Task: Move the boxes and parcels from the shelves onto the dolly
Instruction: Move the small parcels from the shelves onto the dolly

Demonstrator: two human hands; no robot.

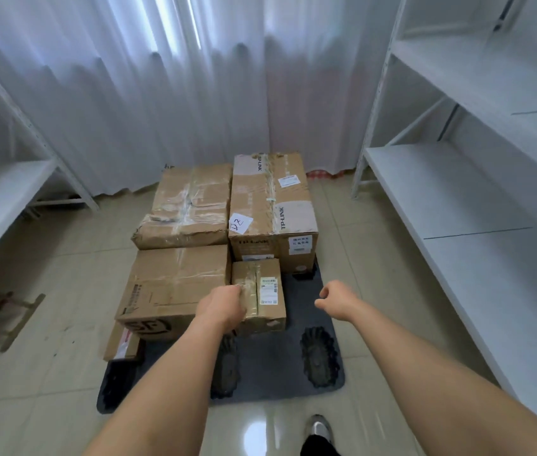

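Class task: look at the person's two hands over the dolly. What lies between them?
In the head view, the small taped box lies between the left hand, which touches it, and the right hand. Beyond its edge, only bare dolly.

Boxes (227, 232) crowd the dolly's (273, 366) far half; near half bare.

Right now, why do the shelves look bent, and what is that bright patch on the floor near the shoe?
Head view: the wide-angle lens bows the shelves outward at the frame's edges. Head view: the bright patch is glare on glossy tiles, with daylight glowing through the curtain. Head view: the edges look smeared, while the small box under the left hand stays fairly sharp.
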